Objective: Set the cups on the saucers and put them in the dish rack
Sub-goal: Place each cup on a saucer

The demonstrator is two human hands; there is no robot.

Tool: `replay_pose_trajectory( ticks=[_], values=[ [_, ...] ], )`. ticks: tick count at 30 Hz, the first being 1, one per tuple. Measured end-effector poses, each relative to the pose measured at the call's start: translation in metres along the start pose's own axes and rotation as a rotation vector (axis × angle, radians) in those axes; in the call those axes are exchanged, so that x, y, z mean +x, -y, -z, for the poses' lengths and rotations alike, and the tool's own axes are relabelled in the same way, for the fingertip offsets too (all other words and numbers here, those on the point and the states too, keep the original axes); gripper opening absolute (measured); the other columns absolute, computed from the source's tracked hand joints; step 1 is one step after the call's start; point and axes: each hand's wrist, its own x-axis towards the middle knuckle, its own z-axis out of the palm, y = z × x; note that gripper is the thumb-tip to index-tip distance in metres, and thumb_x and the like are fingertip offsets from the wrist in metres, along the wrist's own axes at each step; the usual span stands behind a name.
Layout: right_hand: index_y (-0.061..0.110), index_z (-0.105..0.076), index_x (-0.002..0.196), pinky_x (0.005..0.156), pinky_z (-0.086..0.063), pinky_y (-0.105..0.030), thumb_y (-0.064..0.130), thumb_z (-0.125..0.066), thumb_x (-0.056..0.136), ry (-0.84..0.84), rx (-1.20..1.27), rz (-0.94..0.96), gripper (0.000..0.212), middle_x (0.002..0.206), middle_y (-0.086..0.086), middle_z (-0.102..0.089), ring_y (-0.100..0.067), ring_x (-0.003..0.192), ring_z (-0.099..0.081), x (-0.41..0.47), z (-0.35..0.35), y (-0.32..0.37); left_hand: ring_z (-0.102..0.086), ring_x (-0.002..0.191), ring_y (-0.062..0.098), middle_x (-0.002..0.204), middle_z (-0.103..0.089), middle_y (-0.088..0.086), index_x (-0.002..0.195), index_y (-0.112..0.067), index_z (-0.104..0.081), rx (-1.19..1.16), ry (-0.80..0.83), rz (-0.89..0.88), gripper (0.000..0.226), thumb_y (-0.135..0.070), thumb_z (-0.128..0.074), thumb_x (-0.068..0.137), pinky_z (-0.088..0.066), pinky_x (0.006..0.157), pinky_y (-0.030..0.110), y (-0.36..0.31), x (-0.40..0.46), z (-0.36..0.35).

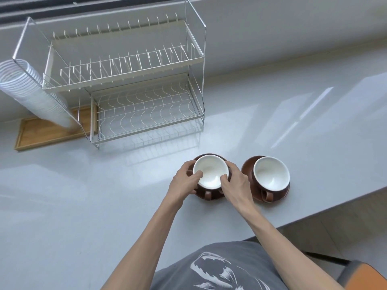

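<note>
Fingers of both hands are curled around the nearer cup (210, 171): the left hand (185, 181) closes on it from nine o'clock with its thumb hooked over the rim, and the right hand (235, 182) closes on it from three o'clock, thumb also at the rim. Whether the lower fingertips reach the saucer (209, 195) beneath cannot be told, as the palms hide them. This cup sits on its saucer at the table (104, 206) centre, handle toward six o'clock. A second cup (271, 172) rests on its own saucer (248, 167) just beside it, at three o'clock. The dish rack (129, 84) stands apart toward eleven o'clock, both tiers bare. The step in hand looks like lifting the first pair. To do it well, I would slide the fingers under the saucer's edge and carry saucer and cup as one, kept level so the cup does not skate. The lower tier (146, 116), open to the front, seems the easier landing; come in low under the upper shelf and set it flat across the wavy wires.
</note>
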Motion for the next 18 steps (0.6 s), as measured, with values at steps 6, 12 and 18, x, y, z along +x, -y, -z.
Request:
replay_pose_trajectory(
  ticks=[6, 12, 18],
  values=[
    [0.030, -0.049, 0.134, 0.086, -0.055, -0.046, 0.028, -0.036, 0.082, 0.020, -0.019, -0.009, 0.054, 0.103, -0.009, -0.069, -0.037, 0.082, -0.070, 0.004, -0.001, -0.003, -0.070, 0.097, 0.025, 0.111, -0.062, -0.007, 0.126, -0.037, -0.054, -0.017, -0.004, 0.005, 0.042, -0.026, -0.056, 0.085, -0.057, 0.077, 0.033, 0.001, 0.000, -0.001],
    [0.034, -0.047, 0.132, 0.089, -0.053, -0.048, 0.024, -0.040, 0.089, 0.031, -0.009, 0.003, 0.045, 0.111, -0.008, -0.068, -0.037, 0.093, -0.067, 0.007, 0.000, -0.005, -0.071, 0.092, 0.023, 0.112, -0.063, -0.003, 0.129, -0.031, -0.053, -0.029, -0.008, 0.018, 0.041, -0.026, -0.057, 0.089, -0.058, 0.078, 0.035, 0.002, 0.004, 0.001],
    [0.031, -0.048, 0.133, 0.092, -0.050, -0.048, 0.028, -0.041, 0.093, 0.047, -0.028, 0.016, 0.041, 0.112, -0.008, -0.069, -0.036, 0.099, -0.063, 0.012, 0.001, -0.013, -0.069, 0.099, 0.023, 0.114, -0.064, -0.001, 0.128, -0.032, -0.053, -0.027, -0.005, 0.021, 0.039, -0.029, -0.057, 0.089, -0.059, 0.081, 0.035, 0.005, 0.006, -0.001]
  ],
)
